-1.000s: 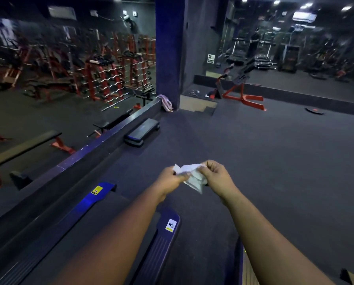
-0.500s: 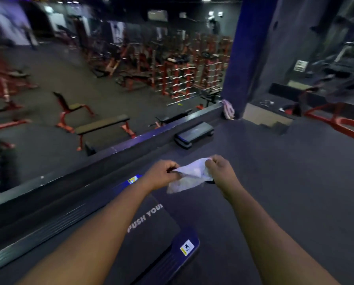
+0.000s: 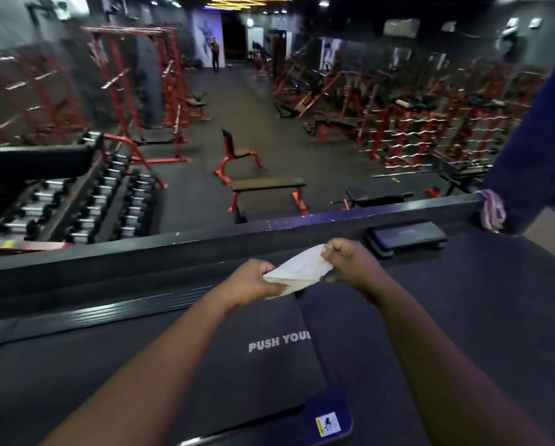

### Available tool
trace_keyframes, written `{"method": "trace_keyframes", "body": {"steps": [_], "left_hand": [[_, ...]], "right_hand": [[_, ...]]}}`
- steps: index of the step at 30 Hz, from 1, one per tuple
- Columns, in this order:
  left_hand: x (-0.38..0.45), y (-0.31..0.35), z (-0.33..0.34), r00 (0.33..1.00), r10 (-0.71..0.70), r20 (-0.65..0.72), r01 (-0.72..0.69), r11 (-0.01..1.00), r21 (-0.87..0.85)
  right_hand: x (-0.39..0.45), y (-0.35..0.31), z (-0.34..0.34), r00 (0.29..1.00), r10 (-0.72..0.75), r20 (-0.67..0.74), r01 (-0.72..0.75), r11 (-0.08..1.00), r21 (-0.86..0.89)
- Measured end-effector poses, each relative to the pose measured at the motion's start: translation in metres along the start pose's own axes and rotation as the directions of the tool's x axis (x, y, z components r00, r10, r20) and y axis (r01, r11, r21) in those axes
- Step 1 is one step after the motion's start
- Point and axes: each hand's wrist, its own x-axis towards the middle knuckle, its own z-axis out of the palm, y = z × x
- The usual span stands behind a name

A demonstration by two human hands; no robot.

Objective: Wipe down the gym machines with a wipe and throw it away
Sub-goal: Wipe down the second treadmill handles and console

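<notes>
A crumpled white wipe (image 3: 298, 272) is stretched between both hands in front of me. My left hand (image 3: 249, 281) grips its lower left end, and my right hand (image 3: 350, 259) pinches its upper right corner. Below the hands lies a treadmill's black belt (image 3: 244, 358) printed "PUSH YOUR", with a blue side rail (image 3: 329, 420) at its right edge.
A low dark wall (image 3: 224, 243) runs across ahead, with a mirror above it reflecting red racks, benches and dumbbells. A black step platform (image 3: 408, 236) lies on the floor at right, near a blue pillar (image 3: 540, 149) and a striped cloth (image 3: 492, 213).
My view has swung left, from the pillar and open floor to the mirror wall and treadmill belt. Both hands have kept hold of the wipe and pulled it out wider.
</notes>
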Motion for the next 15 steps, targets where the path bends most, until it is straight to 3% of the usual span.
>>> {"method": "trace_keyframes", "body": {"steps": [2, 4, 5, 6, 7, 8, 10, 12, 15], "left_hand": [[0.006, -0.008, -0.032, 1.000, 0.021, -0.012, -0.017, 0.958, 0.285], [0.013, -0.015, -0.058, 0.996, 0.077, -0.035, -0.042, 0.809, 0.586], [0.015, -0.025, -0.071, 0.992, 0.113, -0.047, -0.059, 0.779, 0.624], [0.017, -0.031, -0.080, 0.988, 0.150, -0.044, -0.095, 0.797, 0.596], [0.015, -0.038, -0.086, 0.983, 0.178, -0.039, -0.141, 0.882, 0.450], [0.012, -0.045, -0.090, 0.984, 0.176, -0.030, -0.165, 0.961, 0.223], [0.007, -0.053, -0.089, 0.987, 0.155, -0.029, -0.157, 0.979, -0.128], [0.006, -0.059, -0.084, 0.984, 0.154, -0.090, -0.171, 0.959, -0.225], [0.002, -0.064, -0.087, 0.962, 0.123, -0.245, -0.204, 0.919, -0.338]], "right_hand": [[0.017, -0.010, 0.016, 0.999, -0.029, 0.026, 0.030, 0.999, -0.039], [0.032, -0.021, 0.032, 0.998, -0.056, 0.032, 0.061, 0.983, -0.174], [0.043, -0.028, 0.044, 0.996, -0.076, 0.042, 0.084, 0.960, -0.267], [0.050, -0.034, 0.051, 0.994, -0.096, 0.046, 0.107, 0.935, -0.338], [0.058, -0.042, 0.059, 0.991, -0.119, 0.063, 0.134, 0.917, -0.375], [0.068, -0.051, 0.069, 0.987, -0.140, 0.084, 0.162, 0.909, -0.385], [0.080, -0.063, 0.084, 0.983, -0.122, 0.138, 0.154, 0.955, -0.254], [0.091, -0.071, 0.097, 0.980, -0.092, 0.176, 0.110, 0.990, -0.093], [0.113, -0.078, 0.123, 0.963, -0.104, 0.249, 0.113, 0.993, -0.019]]}}
